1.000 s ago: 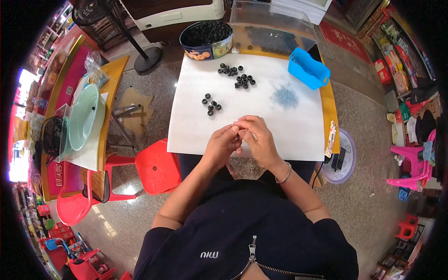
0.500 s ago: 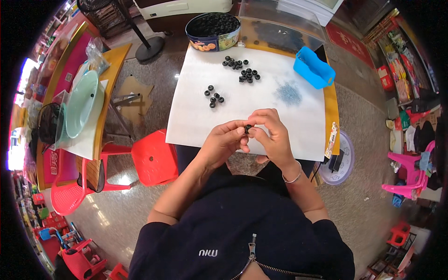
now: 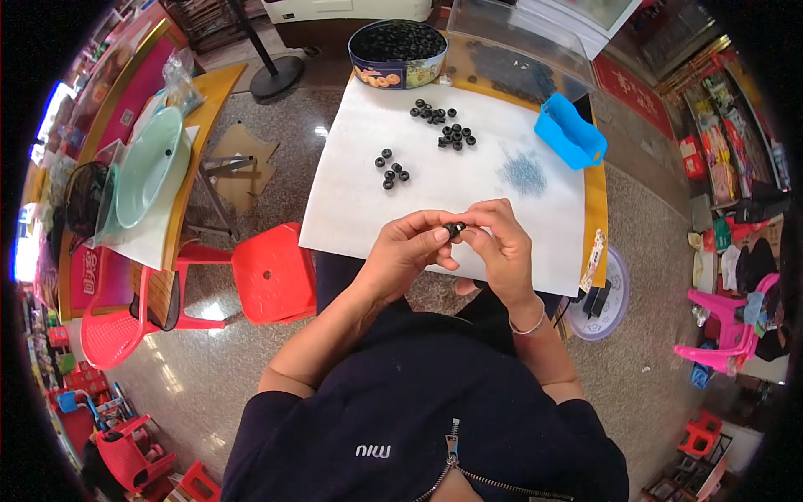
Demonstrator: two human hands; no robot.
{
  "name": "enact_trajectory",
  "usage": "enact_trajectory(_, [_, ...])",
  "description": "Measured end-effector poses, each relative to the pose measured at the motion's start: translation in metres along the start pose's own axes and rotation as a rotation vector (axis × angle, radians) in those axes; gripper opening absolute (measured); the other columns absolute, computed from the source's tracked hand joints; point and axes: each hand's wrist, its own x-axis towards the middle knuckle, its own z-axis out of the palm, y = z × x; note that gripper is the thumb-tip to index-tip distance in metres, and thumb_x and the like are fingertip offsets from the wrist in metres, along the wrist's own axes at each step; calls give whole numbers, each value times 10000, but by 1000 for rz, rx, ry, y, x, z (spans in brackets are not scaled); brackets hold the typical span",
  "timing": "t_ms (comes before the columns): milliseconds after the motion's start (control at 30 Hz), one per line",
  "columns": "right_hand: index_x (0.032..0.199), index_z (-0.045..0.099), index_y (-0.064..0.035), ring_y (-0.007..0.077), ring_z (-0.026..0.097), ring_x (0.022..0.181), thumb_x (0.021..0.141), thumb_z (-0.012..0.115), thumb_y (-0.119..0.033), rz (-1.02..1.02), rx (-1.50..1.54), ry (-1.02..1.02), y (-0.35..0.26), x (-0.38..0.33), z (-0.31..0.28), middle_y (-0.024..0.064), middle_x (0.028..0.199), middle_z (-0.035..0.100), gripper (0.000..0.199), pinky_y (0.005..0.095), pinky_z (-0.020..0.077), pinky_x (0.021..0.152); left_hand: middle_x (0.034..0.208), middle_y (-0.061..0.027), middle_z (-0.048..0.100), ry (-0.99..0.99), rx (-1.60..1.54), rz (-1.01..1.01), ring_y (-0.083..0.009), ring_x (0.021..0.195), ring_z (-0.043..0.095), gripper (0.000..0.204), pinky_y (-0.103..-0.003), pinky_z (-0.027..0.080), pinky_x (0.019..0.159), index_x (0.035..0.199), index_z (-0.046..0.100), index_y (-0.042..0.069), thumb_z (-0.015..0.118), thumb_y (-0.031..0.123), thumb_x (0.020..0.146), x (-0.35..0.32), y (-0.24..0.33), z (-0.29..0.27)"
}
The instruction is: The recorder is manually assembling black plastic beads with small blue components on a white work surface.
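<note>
Over the near edge of the white-covered table, my left hand [image 3: 414, 248] pinches a small black round piece [image 3: 452, 228] between thumb and fingers. My right hand [image 3: 499, 244] meets it there, thumb and forefinger pressed together at the piece's right side; a tiny pale glint shows at that spot, too small to name. Farther off on the white sheet [image 3: 351, 209] lie loose black ring-like pieces in three clusters: a left one [image 3: 391, 170], a back one [image 3: 432, 112] and a middle one [image 3: 456, 137]. A scatter of tiny blue bits [image 3: 523, 172] spreads to the right.
At the back stands an oval tin [image 3: 397, 74] heaped with black pieces, beside a clear plastic bin [image 3: 519, 67]. A blue plastic container [image 3: 569, 134] sits at the right edge. Left of me are a red stool [image 3: 272, 272] and a side table with a pale green basin [image 3: 155, 167].
The view has shifted slightly, so the table sits a little farther right. My fingers have turned the black piece a little, and a pale glint now shows between my hands.
</note>
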Motion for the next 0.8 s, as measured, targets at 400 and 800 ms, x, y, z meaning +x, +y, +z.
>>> enact_trajectory(400, [984,629,2,131,516,876,830,571,25,45,233,35,-5,-4,0,57,941,569,167,255,430,775,939,-98,624,-45,-49,22,-116,719,608,247,-279,560,701,1120,582,-12,578,96,898,-2,0,-1])
enact_trajectory(800, [1017,595,29,121,584,913,849,555,43,170,492,133,-3,-6,3,81,924,627,173,246,453,803,915,-102,618,-12,-46,41,-127,687,617,278,-277,569,650,1113,567,-18,602,136,884,-1,2,-1])
